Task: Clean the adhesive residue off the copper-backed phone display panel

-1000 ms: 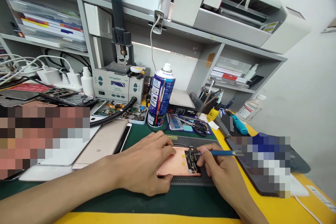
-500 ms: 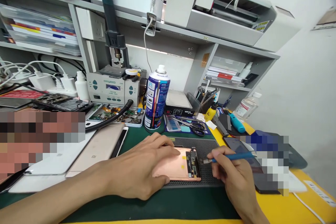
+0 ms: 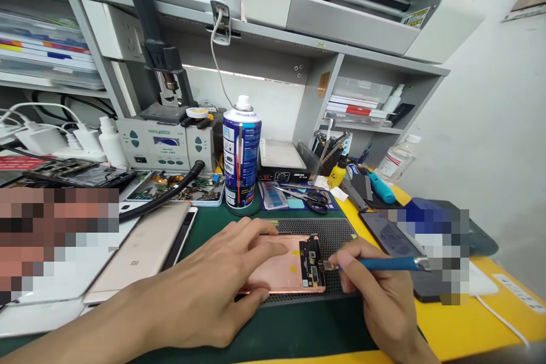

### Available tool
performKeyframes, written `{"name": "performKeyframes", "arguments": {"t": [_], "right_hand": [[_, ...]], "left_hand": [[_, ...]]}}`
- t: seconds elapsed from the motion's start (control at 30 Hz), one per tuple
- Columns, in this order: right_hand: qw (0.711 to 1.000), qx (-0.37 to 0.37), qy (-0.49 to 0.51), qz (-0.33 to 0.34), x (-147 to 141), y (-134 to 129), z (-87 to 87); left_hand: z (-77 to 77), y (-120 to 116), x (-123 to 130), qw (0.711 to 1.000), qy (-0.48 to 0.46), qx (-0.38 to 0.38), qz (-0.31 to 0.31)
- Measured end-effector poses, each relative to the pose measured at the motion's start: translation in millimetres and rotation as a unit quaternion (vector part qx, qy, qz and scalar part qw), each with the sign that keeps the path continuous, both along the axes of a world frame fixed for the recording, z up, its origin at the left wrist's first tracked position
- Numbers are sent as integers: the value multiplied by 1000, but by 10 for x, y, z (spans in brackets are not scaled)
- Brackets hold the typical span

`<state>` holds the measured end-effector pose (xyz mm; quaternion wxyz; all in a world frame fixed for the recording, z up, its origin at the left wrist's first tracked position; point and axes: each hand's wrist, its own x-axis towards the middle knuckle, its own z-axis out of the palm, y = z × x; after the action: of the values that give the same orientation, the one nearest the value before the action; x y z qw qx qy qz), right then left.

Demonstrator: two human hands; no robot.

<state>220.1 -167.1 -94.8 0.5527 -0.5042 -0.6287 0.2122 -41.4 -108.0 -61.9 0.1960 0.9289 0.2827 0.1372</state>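
A copper-coloured phone screen panel [image 3: 277, 264] lies back side up on a black perforated mat [image 3: 336, 227]. At its right end is a black strip of flex circuit [image 3: 307, 264], with small yellow tabs beside it. My left hand [image 3: 217, 278] spans the panel's left part, thumb at the near edge and fingers over the far side, hiding that end. In my right hand [image 3: 377, 296] is a blue-handled tool with a flat metal tip [image 3: 379, 263], pinched between thumb and fingers. Its tip is at the panel's right end; whether it touches I cannot tell.
Left of my arm lie several phones [image 3: 136, 256]. Behind stand a blue spray can [image 3: 241, 153], a tray of circuit boards [image 3: 170, 187] and a soldering station [image 3: 166, 142]. Scissors [image 3: 309, 198] lie beyond the mat. A dark phone [image 3: 390, 242] rests to the right.
The tool's tip has moved left to the panel's right end, and its handle has swung lower at the back. My left hand keeps its place on the panel. The view has shifted right.
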Motion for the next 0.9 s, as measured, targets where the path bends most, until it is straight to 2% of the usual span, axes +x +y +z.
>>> {"name": "performKeyframes", "arguments": {"t": [0.23, 0.37, 0.47, 0.57, 0.67, 0.73, 0.8, 0.9], "right_hand": [[1000, -12, -18, 1, -7, -12, 12], [994, -67, -73, 44, -34, -4, 45], [988, -98, -116, 20, -43, 18, 69], [990, -100, -99, 7, -40, 37, 87], [986, -144, -74, 40, -44, 47, 102], [982, -172, -77, 25, -53, 54, 107], [981, -174, -81, 1, -65, 57, 108], [983, -170, -68, 27, -92, 50, 122]], "left_hand": [[-2, 8, 11, 1000, -12, 0, 0], [1, 19, 7, 1000, 0, -13, 3], [19, 38, 6, 999, 10, -34, 6], [49, 52, 15, 999, 9, -49, 5], [78, 55, 32, 999, -2, -47, 2], [92, 55, 40, 999, 4, -49, 3], [96, 56, 42, 999, 6, -50, 3], [85, 63, 37, 999, 8, -53, -3]]}}
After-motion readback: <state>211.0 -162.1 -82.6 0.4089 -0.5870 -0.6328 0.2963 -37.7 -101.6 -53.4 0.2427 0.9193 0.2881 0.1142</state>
